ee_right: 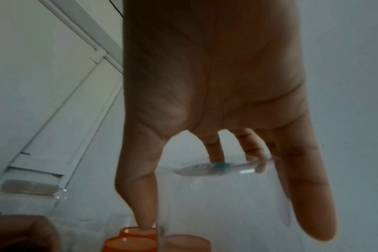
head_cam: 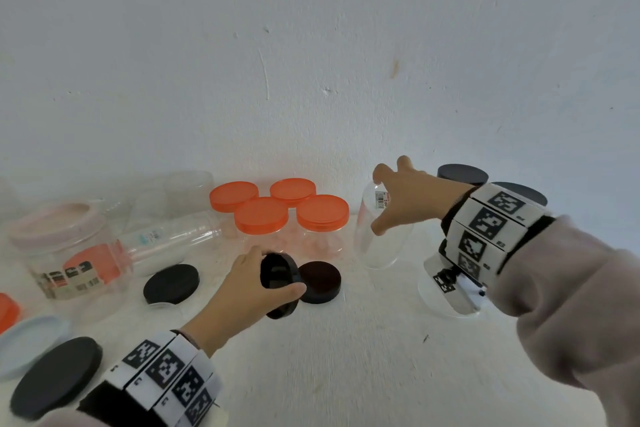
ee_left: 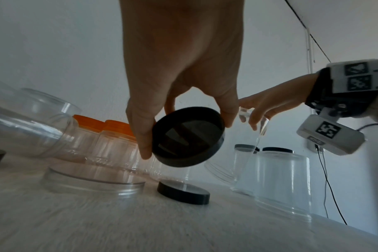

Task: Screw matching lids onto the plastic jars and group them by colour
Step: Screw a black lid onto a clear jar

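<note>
Head view, centre right: the right hand [head_cam: 405,199] gripped the upturned base of an inverted clear jar [head_cam: 377,246] standing mouth-down on the desk [head_cam: 346,357]. A white barcode sticker [head_cam: 382,199] on that base showed digits that seemed to read "2.00"; the rest lay under the fingers. Lower centre: the left hand [head_cam: 249,284] pinched a black lid [head_cam: 278,282] by its rim, tilted with its hollow side showing, just above a second black lid [head_cam: 320,282] lying flat. Centre: four orange-lidded jars [head_cam: 280,210] stood clustered together. Left edge: a large pink-lidded jar [head_cam: 65,250] carried an orange label whose print was too blurred to read. Upper right: two black-lidded jars [head_cam: 462,174] were largely hidden behind the right wrist. Lower left: another black lid [head_cam: 57,376] and a pale blue lid [head_cam: 31,340] were cut off by the frame edge.
</note>
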`<state>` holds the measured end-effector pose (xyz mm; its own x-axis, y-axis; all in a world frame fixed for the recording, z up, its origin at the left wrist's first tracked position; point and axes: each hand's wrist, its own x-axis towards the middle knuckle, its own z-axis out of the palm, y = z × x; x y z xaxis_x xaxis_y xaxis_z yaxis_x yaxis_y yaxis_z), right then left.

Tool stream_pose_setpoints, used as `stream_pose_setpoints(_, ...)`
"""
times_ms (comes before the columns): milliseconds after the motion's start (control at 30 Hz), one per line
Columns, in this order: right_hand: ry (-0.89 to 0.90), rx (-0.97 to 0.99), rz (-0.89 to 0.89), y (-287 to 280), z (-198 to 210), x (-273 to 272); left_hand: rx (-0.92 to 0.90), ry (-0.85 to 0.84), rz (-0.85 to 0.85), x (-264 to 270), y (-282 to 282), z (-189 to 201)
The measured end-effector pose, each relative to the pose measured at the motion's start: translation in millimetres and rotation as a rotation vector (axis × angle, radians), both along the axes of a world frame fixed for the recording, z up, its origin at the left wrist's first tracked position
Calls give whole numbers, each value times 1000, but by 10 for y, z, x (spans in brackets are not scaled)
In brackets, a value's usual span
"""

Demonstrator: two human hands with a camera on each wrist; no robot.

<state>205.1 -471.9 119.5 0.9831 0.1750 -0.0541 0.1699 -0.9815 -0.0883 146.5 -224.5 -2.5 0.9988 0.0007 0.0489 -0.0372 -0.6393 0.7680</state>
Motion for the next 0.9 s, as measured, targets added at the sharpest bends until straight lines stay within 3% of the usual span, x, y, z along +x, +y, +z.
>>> stream_pose_setpoints(200,-26,168,125,-54,-44,-264,-290,90,98,17,44,108)
stream_pose_setpoints(467,56,403,124,-59,-342,-488,-646,30,227,97,234,249)
stream_pose_setpoints(633,141,512,112,-58,-513,-541,-853,-29,218,116,377,316)
stream_pose_setpoints(900,432,967,-51,-3,-713,-589,-1076,-20,281,163,444,374)
